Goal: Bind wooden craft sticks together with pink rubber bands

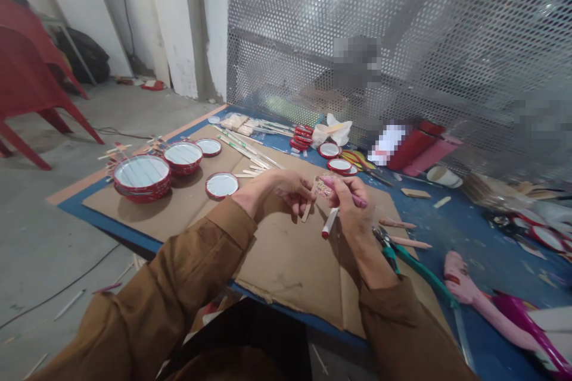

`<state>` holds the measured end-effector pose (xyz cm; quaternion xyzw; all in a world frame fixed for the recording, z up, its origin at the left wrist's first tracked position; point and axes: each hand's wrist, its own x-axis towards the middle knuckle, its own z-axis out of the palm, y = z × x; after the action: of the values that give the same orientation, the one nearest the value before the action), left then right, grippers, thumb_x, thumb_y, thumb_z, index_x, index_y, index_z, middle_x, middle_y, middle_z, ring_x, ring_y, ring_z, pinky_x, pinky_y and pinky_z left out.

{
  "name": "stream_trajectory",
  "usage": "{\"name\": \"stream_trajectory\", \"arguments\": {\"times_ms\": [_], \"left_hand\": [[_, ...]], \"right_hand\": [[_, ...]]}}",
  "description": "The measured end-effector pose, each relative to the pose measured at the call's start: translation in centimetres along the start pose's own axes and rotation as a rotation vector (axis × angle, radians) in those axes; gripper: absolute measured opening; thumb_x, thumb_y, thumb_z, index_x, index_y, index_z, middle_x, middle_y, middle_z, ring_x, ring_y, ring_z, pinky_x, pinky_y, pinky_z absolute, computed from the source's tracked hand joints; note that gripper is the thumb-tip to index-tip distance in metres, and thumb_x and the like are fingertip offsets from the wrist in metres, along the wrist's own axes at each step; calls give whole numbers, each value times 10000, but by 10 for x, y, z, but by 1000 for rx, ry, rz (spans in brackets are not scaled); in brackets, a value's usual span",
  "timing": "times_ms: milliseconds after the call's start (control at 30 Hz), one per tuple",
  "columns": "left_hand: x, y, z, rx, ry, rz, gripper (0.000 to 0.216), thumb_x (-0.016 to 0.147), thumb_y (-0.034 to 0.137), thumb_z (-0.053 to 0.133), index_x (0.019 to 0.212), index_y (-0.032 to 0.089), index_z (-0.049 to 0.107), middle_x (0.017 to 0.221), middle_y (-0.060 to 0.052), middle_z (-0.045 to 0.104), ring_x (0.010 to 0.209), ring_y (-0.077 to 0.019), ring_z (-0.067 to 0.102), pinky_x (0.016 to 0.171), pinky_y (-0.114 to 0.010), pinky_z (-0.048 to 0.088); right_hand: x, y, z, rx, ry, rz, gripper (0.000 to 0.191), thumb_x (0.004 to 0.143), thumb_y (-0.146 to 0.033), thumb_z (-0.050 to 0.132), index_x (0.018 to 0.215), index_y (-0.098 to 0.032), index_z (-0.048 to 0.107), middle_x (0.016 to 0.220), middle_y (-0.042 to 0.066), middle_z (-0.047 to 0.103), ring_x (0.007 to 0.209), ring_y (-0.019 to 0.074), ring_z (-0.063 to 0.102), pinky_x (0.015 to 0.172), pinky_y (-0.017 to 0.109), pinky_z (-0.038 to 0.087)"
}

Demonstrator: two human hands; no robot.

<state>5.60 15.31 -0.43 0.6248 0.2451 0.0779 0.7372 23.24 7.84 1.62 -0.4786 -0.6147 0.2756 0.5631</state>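
Blue table (473, 241) | left fingers (297, 207) pinch wooden stick (306, 212) | right fingers (344, 193) grip purple pen (359, 201)

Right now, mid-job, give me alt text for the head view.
The left hand holds a flat wooden stick and the right hand a purple pen-like tool, over cardboard on a blue table. Red-rimmed round pieces sit to the left; green-handled pliers lie to the right.

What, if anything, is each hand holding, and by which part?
Left hand: a flat wooden stick, apparently pinched near its upper end, lower end free. Right hand: a purple pen-like tool, held around its middle, both ends showing.
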Motion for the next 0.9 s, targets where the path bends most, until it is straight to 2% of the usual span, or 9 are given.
{"name": "stream_trajectory", "arguments": {"times_ms": [233,433,567,700,900], "left_hand": [[-1,-1,1,-21,-3,22,370,740,425,856,888,156,651,752,-66,767,629,-201,742,608,-333,624],[-1,1,1,-7,-9,4,403,722,460,870,865,160,643,735,-56,760,618,-190,737,604,-318,624],[0,0,0,-12,-28,18,396,726,460,863,875,168,641,725,-56,758,612,-190,731,615,-330,631],[0,-1,-1,-4,-29,18,387,731,451,860,879,166,645,728,-60,762,615,-193,735,604,-319,625],[2,-3,-2,-29,-47,26,407,723,470,868,874,166,644,722,-65,761,617,-210,742,615,-345,634]], "right_hand": [[0,3,-1,-15,-27,-1,286,853,-488,670,771,-218,622,565,-51,577,475,113,519,487,241,414],[0,2,0,7,-4,-2,290,842,-503,666,778,-224,615,576,-49,580,483,117,520,474,237,416],[0,1,0,-15,-36,4,293,843,-513,665,799,-225,639,580,-43,591,493,123,534,486,242,438],[0,0,1,16,-28,34,291,841,-504,673,768,-229,614,545,-55,556,458,115,495,451,236,402],[0,3,0,-5,-26,-25,280,859,-496,650,802,-223,627,583,-46,596,495,120,546,501,243,436]]}}
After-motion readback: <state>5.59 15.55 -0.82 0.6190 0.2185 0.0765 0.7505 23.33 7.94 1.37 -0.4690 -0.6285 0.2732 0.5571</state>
